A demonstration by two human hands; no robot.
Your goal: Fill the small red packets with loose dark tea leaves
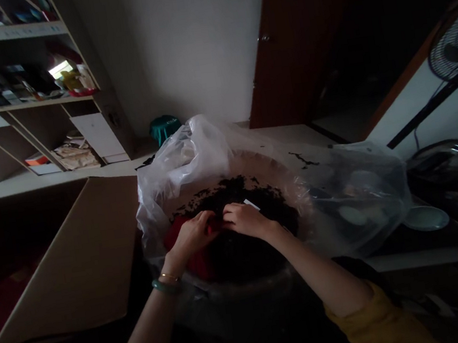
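Observation:
My left hand [192,235] is closed on a red cloth-like piece [201,263], its fingers curled at the upper edge. Fingertips of my right hand [245,219] meet that same edge, pinched close to the left ones. Both hands are over a round container lined with clear plastic sheet [192,154]. Inside lies a heap of dark loose shreds [236,190], some of them stuck to the lining. A small white strip [252,205] shows just behind my right hand. Dim light hides the lower part of the red piece and what it may contain.
To the left stands an open cardboard box [74,257] with dark red contents. The plastic sheet spreads right towards a pale dish [426,218]. Behind are a shelf unit [10,32], a green covered object [164,128], a brown door [291,42] and a fan [457,45].

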